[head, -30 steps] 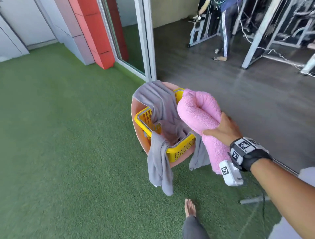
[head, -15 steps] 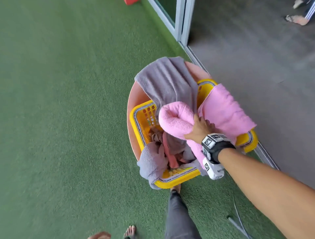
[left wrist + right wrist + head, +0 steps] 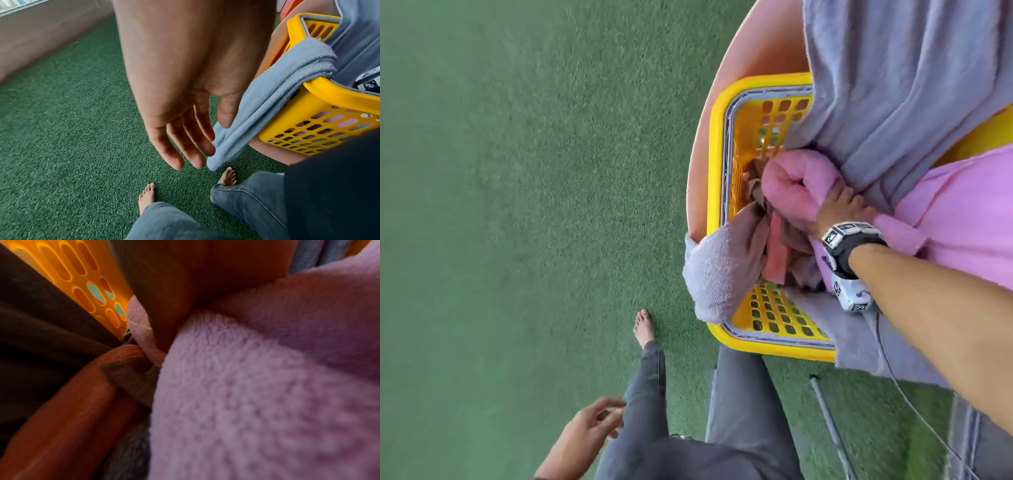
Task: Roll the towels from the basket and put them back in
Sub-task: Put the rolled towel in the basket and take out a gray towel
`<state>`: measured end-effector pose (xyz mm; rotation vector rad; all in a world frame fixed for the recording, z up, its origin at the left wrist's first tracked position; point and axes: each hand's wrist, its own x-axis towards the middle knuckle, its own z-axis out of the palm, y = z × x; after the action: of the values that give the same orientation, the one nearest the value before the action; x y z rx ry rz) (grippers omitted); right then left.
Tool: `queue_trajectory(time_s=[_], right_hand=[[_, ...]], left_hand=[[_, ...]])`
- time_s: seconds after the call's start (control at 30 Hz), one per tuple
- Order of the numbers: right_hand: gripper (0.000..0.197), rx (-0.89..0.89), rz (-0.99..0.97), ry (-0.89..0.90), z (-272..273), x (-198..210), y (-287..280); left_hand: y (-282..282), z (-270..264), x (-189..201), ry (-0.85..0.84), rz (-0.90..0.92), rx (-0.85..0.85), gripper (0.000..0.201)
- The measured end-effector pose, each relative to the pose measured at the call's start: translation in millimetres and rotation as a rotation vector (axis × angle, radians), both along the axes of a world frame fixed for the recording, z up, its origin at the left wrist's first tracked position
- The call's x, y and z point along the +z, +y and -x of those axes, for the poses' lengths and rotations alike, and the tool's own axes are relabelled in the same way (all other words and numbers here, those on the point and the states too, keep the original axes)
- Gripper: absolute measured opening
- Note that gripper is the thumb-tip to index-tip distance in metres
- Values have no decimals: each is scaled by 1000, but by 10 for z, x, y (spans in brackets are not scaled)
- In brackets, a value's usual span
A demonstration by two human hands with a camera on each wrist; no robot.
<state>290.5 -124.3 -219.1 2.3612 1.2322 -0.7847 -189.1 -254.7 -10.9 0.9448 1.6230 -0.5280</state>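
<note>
A yellow slotted basket sits on a round peach seat. My right hand grips a rolled pink towel and holds it down inside the basket, on top of brown and orange cloths. The towel's loose end lies over the basket's right rim. A grey towel drapes over the far rim, and another grey towel hangs over the near left corner. My left hand hangs empty by my leg with relaxed fingers.
Green artificial turf covers the floor all around. My bare feet stand close to the basket's near side. A thin metal rod and a cable lie on the turf to the right.
My right hand has brought the pink roll from above the basket down into it. The view has tilted down and closed in; my left hand has come into sight.
</note>
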Motion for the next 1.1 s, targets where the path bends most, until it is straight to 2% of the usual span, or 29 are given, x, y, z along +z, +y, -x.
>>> queue_trajectory(time_s=[0.1,0.13,0.23,0.3,0.37,0.43,0.5,0.67,0.8,0.93,1.03,1.1], right_hand=[[96,-11,-51,-32,73,162,-13],[96,-12,-95,-56,106,208,-16],[79,-81,-202,-116,241,606,-3],[68,-67,-185,41,375,862,6],[44,17,-145,289,533,1106,-33],[24,108,-184,483,730,1321,-125],[17,207,-142,548,919,1460,-225],[35,299,-73,553,1130,1525,-363],[16,329,-186,499,1130,1398,-431],[9,339,-193,534,1063,1358,-416],[10,320,-173,553,1038,1335,-367],[23,284,-186,539,1022,1296,-323]], left_hand=[[-44,-138,-58,-33,-24,-64,13],[-20,-208,-65,-47,-40,-97,13],[183,-519,-88,-101,-187,-187,13],[390,-816,-84,-140,-333,-216,14],[606,-1141,-78,-225,-511,-263,15],[794,-1430,-76,-319,-674,-360,15],[922,-1661,-100,-367,-776,-460,20],[1018,-1921,-217,-296,-904,-590,31],[965,-1926,-276,-301,-995,-577,26],[941,-1895,-268,-309,-1044,-603,27],[1002,-1897,-303,-304,-1056,-595,23],[1040,-1918,-283,-293,-1034,-579,15]])
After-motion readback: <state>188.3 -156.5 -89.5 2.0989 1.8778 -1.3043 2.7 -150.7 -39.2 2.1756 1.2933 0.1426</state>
